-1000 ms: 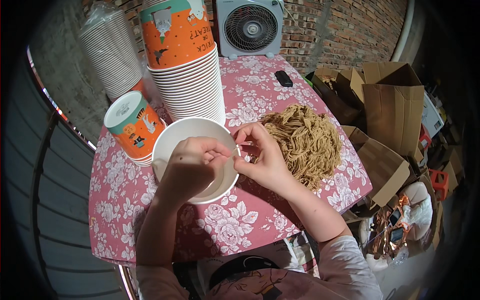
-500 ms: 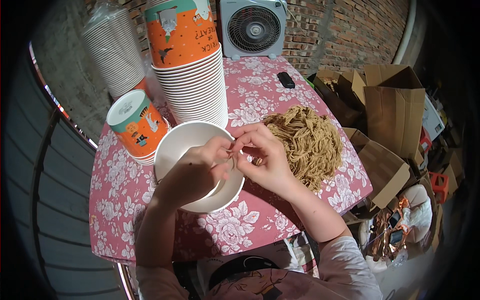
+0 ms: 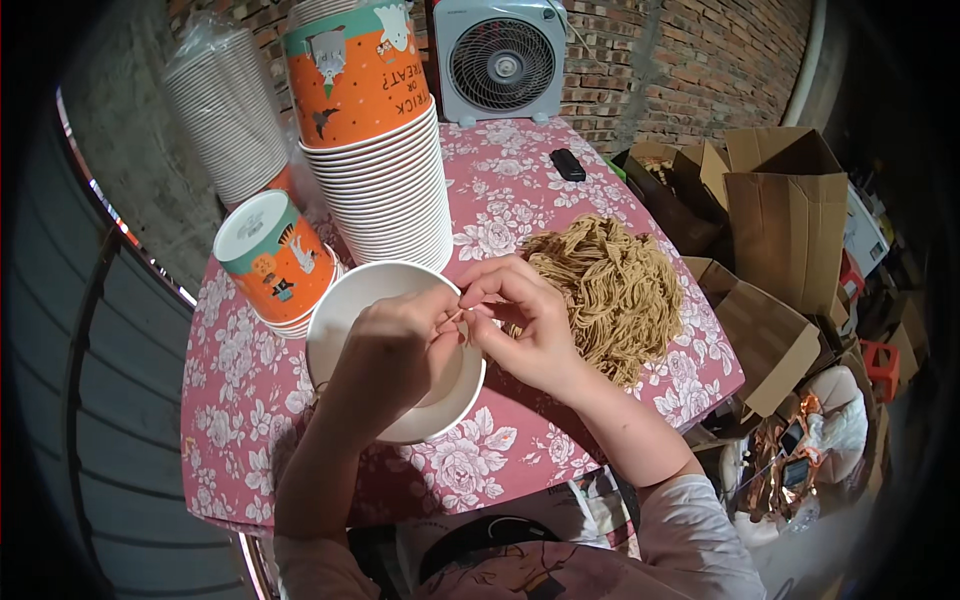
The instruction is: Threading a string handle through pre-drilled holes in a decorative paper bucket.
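Note:
A white paper bucket (image 3: 342,308) stands with its mouth up near the table's middle. Over its right rim, my left hand (image 3: 392,335) and my right hand (image 3: 525,325) meet with fingertips pinched together. Between them shows a bit of thin tan cord (image 3: 458,315), mostly covered by the fingers. Whether the cord passes through the bucket's wall is hidden. At the bucket's left edge, a small piece of cord (image 3: 318,386) sticks out beside my left wrist. Just beyond my right hand lies a heap of tan cords (image 3: 615,295).
Behind the bucket rises a tall stack of upside-down orange printed buckets (image 3: 350,90). A shorter stack (image 3: 285,262) and a plastic-wrapped stack (image 3: 225,115) stand left. A box fan (image 3: 500,65) and small black object (image 3: 567,165) sit farther back. Cardboard boxes (image 3: 785,235) crowd the right.
Both hands remain pinched together at the bucket's right rim, with my left fingers more closely gathered. The bucket and stacks sit slightly lower in view.

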`<state>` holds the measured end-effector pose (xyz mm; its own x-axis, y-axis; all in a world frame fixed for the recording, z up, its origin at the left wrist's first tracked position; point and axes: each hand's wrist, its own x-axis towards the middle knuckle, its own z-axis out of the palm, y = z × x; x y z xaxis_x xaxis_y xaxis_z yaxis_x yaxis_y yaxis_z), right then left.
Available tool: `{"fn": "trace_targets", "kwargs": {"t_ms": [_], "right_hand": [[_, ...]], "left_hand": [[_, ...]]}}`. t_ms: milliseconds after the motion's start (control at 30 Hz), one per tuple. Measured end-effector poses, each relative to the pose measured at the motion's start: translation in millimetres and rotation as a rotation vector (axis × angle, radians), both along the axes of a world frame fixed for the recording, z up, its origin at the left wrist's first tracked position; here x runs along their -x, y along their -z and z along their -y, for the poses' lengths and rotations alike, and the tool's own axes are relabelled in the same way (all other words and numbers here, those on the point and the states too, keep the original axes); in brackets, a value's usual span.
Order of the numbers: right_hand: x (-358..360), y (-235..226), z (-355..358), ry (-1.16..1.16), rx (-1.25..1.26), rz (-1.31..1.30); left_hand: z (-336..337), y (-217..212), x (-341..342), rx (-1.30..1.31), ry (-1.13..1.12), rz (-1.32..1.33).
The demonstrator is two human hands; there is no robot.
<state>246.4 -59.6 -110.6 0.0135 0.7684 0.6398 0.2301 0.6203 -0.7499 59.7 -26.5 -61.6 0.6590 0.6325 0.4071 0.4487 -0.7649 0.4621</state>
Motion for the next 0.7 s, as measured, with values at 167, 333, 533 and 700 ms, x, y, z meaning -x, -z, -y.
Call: {"fn": "trace_targets", "kwargs": {"t_ms": [167, 333, 533, 700], "right_hand": [[-3, 1, -4, 0.026, -0.054, -0.023], [0, 1, -3, 0.008, -0.056, -0.057], [3, -2, -1, 0.026, -0.072, -0.038], [3, 1, -1, 0.034, -0.122, -0.027]], "left_hand": [[0, 3, -10, -0.285, -0.04, 0.031], [-5, 10, -9, -0.018, 0.037, 0.242], [-13, 2, -1, 0.555, -0.007, 0.234], [-15, -13, 4, 0.887, 0.117, 0.367]]}}
